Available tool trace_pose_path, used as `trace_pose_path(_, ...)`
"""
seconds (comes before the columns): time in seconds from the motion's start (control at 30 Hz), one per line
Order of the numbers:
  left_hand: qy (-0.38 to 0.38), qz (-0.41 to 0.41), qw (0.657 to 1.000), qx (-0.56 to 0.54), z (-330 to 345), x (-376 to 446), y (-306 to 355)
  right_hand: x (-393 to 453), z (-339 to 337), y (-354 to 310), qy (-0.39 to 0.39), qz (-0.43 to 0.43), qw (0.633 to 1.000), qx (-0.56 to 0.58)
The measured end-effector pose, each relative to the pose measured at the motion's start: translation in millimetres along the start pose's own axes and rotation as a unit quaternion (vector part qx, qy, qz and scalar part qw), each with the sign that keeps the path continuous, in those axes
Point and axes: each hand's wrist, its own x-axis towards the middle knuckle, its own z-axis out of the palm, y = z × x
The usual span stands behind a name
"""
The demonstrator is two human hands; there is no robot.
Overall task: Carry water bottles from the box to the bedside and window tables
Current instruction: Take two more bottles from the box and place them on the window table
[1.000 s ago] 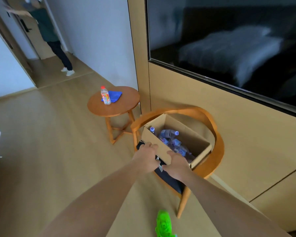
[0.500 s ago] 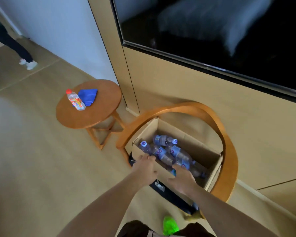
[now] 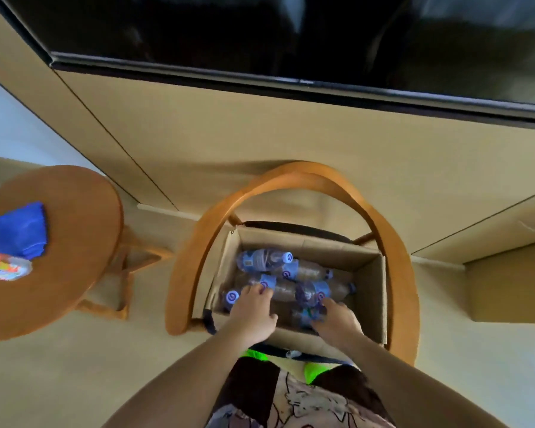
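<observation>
**newbie_mover:** Two hands in at once, is that the smart way to do this grab? Setup, biggest thing first: wooden chair point(image 3: 396, 242) against the wall, cardboard box point(image 3: 372, 291) sitting on its seat, and a pile of water bottles point(image 3: 294, 273) lying on their sides in the box, mostly toward its left wall and near edge.

**hotel_hands:** Looks fine to me. Left hand point(image 3: 252, 316) is over the near left corner of the box, fingers curled down onto a bottle by the blue cap point(image 3: 232, 296). Right hand point(image 3: 337, 319) is at the near edge, more to the middle, fingers bent around a crinkly bottle there. Can't tell if either grip has fully closed yet, the fingertips are buried among the plastic.

**newbie_mover:** Anything to watch?

**hotel_hands:** I'd grab around the body, not the cap end, since those thin bottles flex and slip. They're stacked on each other, so lift straight up or the neighbours will probably roll. And clear the near wall of the box before swinging away.

**newbie_mover:** The round table point(image 3: 74, 242) on the left has a blue cloth point(image 3: 16, 230) and a colourful bottle point(image 3: 3, 268) at its left edge. Drop-off spot?

**hotel_hands:** Can't say from here.
</observation>
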Motion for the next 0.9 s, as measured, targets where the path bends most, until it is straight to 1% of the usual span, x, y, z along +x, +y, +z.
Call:
trace_pose_path(0.13, -0.02, 0.065, 0.994, 0.088, -13, 28, -28, 4, 16, -5, 0.009, 0.074, 0.997, 0.015)
trace_pose_path(0.2, -0.023, 0.083, 0.989, 0.12, -16, 42, -39, 7, 23, -8, 0.014, 0.101, 0.995, 0.02)
trace_pose_path(0.27, -0.031, 0.067, 0.989, 0.127, -18, 50, -47, 11, 30, -12, 0.018, 0.117, 0.993, 0.028)
trace_pose_path(0.4, -0.066, 0.005, 0.985, 0.157, -12, 53, -59, 26, 38, -16, 0.01, 0.137, 0.989, 0.055)
trace_pose_path(0.5, -0.092, -0.016, 0.977, 0.189, -3, 56, -57, 43, 38, -15, 0.008, 0.155, 0.983, 0.1)
trace_pose_path(0.57, -0.094, -0.025, 0.975, 0.202, 1, 59, -54, 55, 36, -11, 0.007, 0.166, 0.978, 0.126)
trace_pose_path(0.67, -0.078, -0.043, 0.98, 0.179, 5, 63, -54, 69, 35, -4, -0.011, 0.171, 0.974, 0.151)
trace_pose_path(0.77, -0.044, -0.048, 0.991, 0.116, 7, 68, -53, 83, 33, 4, -0.016, 0.191, 0.963, 0.189)
trace_pose_path(0.83, -0.019, -0.039, 0.996, 0.076, 12, 72, -49, 91, 32, 7, 0.006, 0.221, 0.939, 0.262)
trace_pose_path(0.9, -0.004, -0.028, 0.998, 0.056, 20, 77, -43, 99, 33, 10, 0.026, 0.258, 0.903, 0.341)
